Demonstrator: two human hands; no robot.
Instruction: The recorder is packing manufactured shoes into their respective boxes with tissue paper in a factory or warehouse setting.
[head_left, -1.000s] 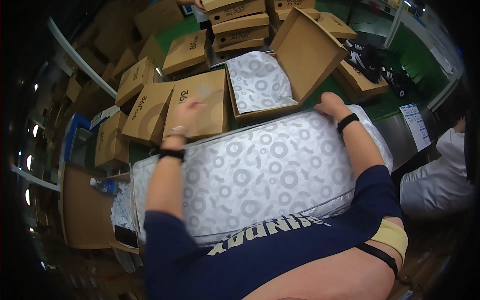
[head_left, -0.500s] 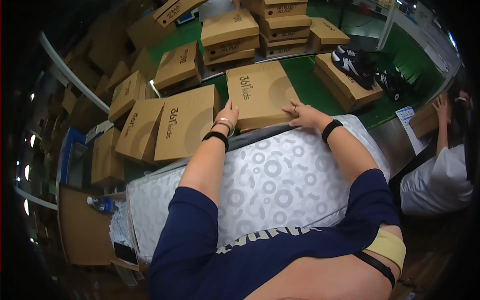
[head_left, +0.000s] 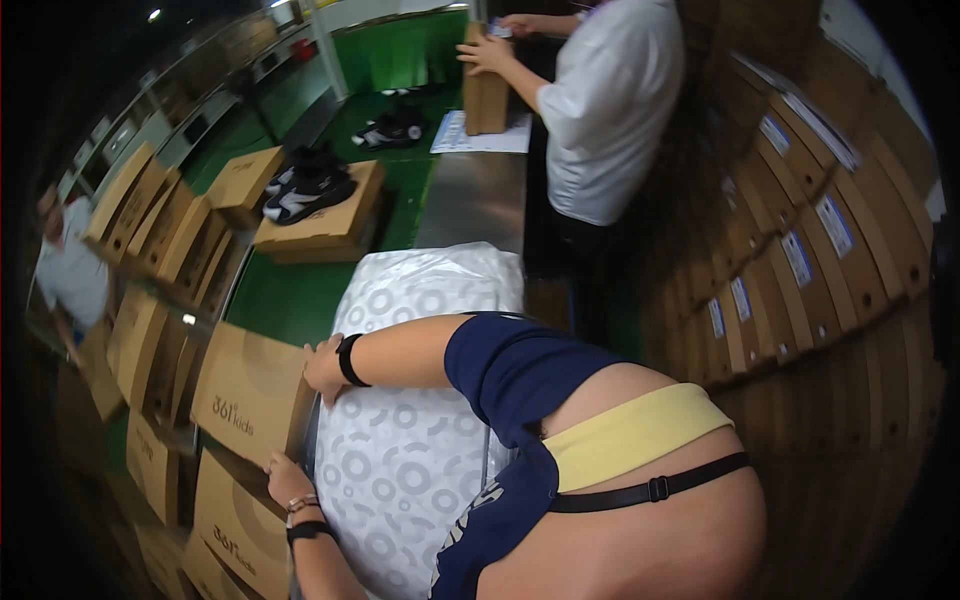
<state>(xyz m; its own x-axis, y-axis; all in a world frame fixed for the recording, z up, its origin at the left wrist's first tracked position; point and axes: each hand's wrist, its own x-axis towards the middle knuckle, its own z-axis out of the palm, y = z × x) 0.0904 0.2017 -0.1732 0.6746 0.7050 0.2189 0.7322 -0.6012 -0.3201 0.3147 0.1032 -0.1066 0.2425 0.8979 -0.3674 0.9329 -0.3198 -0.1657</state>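
A closed brown cardboard shoebox [head_left: 248, 385] lies at the left, beside a thick stack of white tissue paper [head_left: 400, 430] printed with grey rings. My left hand [head_left: 288, 478] grips its near corner, the fingers curled against the edge. At the opposite corner my right hand [head_left: 325, 370] has its fingers on the edge of the box, the wrist over the paper. Another shoebox [head_left: 235, 530] sits close below my left hand.
Black-and-white sneakers [head_left: 310, 190] rest on a shoebox [head_left: 330, 230]; more shoes [head_left: 390, 128] lie on the green tabletop [head_left: 285, 290]. A co-worker [head_left: 610, 110] handles an upright box [head_left: 485, 95]. Stacked shoeboxes [head_left: 800, 250] line the right side. Another person [head_left: 75, 265] stands far left.
The view has swung to the right, bringing the co-worker and the wall of boxes into sight. Both my hands stay at the same shoebox's two corners.
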